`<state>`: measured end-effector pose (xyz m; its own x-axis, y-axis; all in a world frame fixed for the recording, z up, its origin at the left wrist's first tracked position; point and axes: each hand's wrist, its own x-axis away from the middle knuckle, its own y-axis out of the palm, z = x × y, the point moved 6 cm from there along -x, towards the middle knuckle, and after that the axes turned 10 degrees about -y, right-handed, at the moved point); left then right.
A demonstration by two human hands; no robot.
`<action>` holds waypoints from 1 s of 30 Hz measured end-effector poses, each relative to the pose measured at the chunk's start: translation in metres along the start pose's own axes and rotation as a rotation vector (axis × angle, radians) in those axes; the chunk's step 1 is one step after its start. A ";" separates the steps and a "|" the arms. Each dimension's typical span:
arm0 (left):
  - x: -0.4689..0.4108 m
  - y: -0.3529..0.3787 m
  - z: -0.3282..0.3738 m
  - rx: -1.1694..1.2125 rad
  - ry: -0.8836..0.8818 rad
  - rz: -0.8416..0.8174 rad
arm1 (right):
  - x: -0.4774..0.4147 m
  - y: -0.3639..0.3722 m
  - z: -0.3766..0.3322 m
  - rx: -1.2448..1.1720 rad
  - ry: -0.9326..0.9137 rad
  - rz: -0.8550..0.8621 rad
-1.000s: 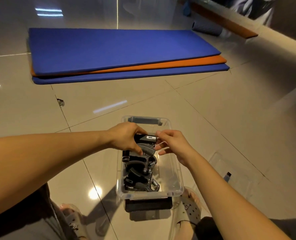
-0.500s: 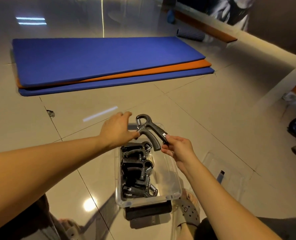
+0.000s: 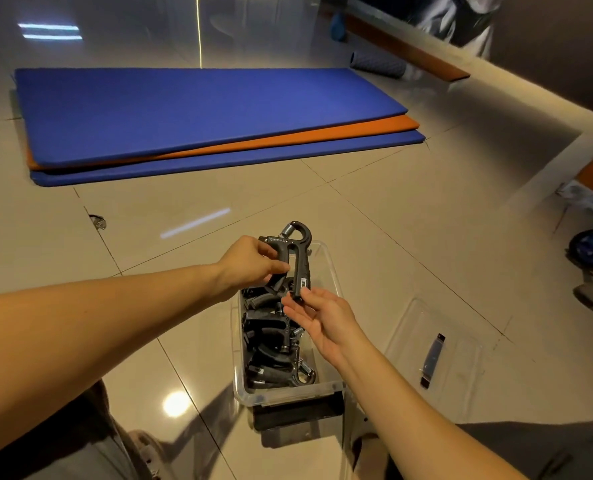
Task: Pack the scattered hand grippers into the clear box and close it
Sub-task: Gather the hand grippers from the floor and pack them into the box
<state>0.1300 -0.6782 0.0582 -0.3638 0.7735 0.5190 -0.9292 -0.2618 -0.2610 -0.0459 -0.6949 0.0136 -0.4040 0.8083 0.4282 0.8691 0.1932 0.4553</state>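
A black plastic hand gripper with a silver metal spring is held up in the air by the left hand. One of its two handles is wrapped by the curled fingers and thumb, so it is grasped well. The spring and the round loop stick out just past the grip, on the far side. The tip of the other handle, just below the grip, is touched by the fingertips of the right hand, which is turned palm-up and loose, with nothing clenched in it.

Right under the grip, a clear plastic box is set on the shiny tiled floor. More black hand grippers are piled inside it. To the right of the grip, well apart, a clear flat lid is laid on the floor. Far beyond the grip, blue and orange mats are stacked.
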 end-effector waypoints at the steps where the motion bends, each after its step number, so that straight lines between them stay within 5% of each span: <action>1: 0.001 0.001 0.000 -0.025 0.017 0.025 | 0.000 0.000 0.001 0.020 -0.008 -0.015; 7: 0.003 -0.001 0.010 -0.034 0.106 0.001 | -0.004 0.003 -0.023 0.400 -0.131 -0.112; 12: 0.001 -0.002 0.016 -0.239 0.147 -0.046 | -0.010 -0.005 -0.091 1.139 -0.655 0.041; 15: 0.003 0.006 0.011 -0.369 0.146 -0.157 | -0.010 0.002 -0.092 1.470 -0.781 -0.220; 19: 0.008 0.016 0.007 -0.468 0.168 -0.256 | -0.008 0.004 -0.065 1.659 -0.778 -0.430; 30: 0.009 0.022 0.000 -0.545 0.156 -0.436 | -0.009 -0.003 -0.040 1.682 -0.716 -0.468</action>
<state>0.1065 -0.6765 0.0569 0.0850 0.8265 0.5565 -0.8079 0.3841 -0.4470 -0.0561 -0.7250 0.0402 -0.8650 0.4990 -0.0518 0.2548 0.3480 -0.9022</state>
